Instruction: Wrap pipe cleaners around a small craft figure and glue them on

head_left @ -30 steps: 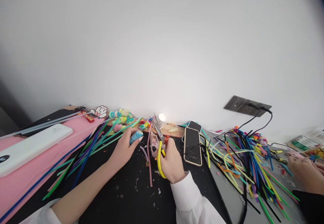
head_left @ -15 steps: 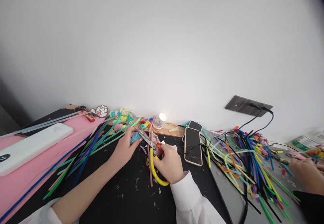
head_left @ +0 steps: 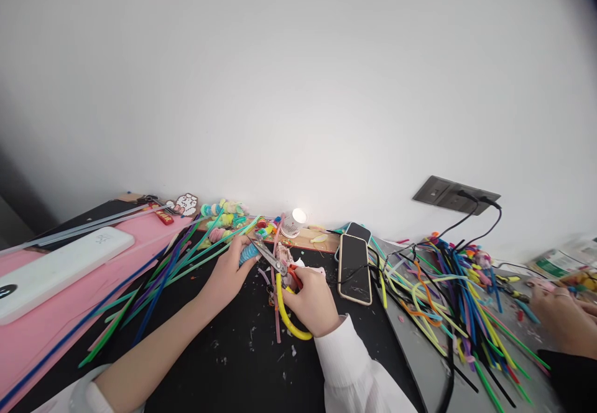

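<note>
Wrapped round a light-blue ribbed roll of fuzzy pipe cleaner [head_left: 249, 253], my left hand [head_left: 229, 271] is closed over the black mat. My right hand [head_left: 316, 300] grips scissors [head_left: 283, 315] with a large yellow loop and an orange-red part at the handle. Their metal blades point up and left, with the tips at the blue roll. Whether the blades touch it, I cannot tell. Behind the scissors lie a pale pink crumpled piece [head_left: 283, 252] and a thin pink strip [head_left: 278, 326], partly hidden by the blades and handle.
A lit white paper cup [head_left: 293, 223] stands by the wall. Two phones [head_left: 354, 270] lie right of my hands. Loose pipe cleaners [head_left: 471, 313] spread right, others [head_left: 163, 282] left, near a white power bank [head_left: 65, 270]. Another person's hand [head_left: 562, 320] is at far right.
Hardly anything differs. The view has shifted very slightly, and both hands keep their hold on the blue roll and the scissors.
</note>
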Demonstrator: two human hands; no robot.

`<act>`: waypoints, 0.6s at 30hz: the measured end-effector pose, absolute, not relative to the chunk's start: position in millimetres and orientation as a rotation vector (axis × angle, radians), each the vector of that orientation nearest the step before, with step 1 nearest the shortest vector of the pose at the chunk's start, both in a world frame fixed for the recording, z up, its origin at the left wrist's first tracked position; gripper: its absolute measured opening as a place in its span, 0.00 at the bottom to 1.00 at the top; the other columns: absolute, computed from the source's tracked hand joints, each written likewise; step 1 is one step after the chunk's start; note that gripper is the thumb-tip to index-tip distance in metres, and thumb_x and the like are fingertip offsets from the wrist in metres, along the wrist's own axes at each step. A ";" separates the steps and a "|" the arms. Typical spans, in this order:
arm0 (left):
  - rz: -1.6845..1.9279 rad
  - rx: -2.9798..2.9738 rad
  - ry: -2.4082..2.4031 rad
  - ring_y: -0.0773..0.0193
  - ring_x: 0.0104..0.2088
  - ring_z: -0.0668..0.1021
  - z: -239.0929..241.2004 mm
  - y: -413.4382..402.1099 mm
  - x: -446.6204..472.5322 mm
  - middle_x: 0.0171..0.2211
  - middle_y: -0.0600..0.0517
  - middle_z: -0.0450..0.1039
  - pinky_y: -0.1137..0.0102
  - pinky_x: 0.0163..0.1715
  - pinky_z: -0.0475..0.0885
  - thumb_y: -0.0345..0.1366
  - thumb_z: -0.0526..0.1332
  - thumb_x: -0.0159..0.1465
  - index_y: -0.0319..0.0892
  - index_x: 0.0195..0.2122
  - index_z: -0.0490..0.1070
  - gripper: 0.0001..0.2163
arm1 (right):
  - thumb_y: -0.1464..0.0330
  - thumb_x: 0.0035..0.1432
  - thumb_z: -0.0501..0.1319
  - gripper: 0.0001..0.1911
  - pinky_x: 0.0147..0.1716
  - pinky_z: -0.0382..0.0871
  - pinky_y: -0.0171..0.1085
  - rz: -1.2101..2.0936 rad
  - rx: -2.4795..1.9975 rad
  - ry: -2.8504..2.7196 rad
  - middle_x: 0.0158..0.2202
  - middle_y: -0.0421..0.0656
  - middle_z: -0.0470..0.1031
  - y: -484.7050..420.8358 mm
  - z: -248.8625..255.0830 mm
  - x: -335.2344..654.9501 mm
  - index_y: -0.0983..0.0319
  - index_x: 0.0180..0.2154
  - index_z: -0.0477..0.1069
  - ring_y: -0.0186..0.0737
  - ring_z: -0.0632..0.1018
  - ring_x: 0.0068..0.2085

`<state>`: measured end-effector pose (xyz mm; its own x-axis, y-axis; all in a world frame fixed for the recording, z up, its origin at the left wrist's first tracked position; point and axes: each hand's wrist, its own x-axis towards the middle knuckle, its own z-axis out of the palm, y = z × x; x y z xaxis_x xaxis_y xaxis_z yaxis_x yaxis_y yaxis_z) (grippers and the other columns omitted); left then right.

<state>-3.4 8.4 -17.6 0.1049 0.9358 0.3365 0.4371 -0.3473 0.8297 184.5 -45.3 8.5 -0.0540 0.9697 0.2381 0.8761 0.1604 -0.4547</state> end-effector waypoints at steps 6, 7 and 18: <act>1.186 1.859 1.373 0.52 0.42 0.78 -14.8 7.0 -3.3 0.40 0.50 0.75 0.62 0.41 0.73 0.42 0.55 0.62 0.45 0.41 0.62 0.09 | 0.69 0.49 0.60 0.16 0.25 0.49 0.32 0.292 -1.748 -1.944 0.19 0.33 0.56 -42.9 7.1 185.1 0.60 0.20 0.51 0.30 0.60 0.24; 1.179 1.857 1.375 0.52 0.42 0.78 -14.3 6.8 -3.3 0.40 0.50 0.75 0.62 0.41 0.73 0.42 0.55 0.62 0.45 0.41 0.62 0.09 | 0.69 0.49 0.60 0.17 0.25 0.49 0.32 0.301 -1.747 -1.943 0.19 0.33 0.55 -42.6 6.6 185.3 0.60 0.20 0.51 0.30 0.60 0.23; 1.163 1.858 1.394 0.51 0.44 0.78 -15.1 7.7 -2.7 0.43 0.47 0.74 0.59 0.42 0.72 0.42 0.54 0.62 0.44 0.43 0.62 0.11 | 0.70 0.50 0.60 0.18 0.24 0.47 0.32 0.330 -1.785 -1.940 0.18 0.33 0.54 -43.0 8.8 182.5 0.60 0.19 0.50 0.31 0.57 0.23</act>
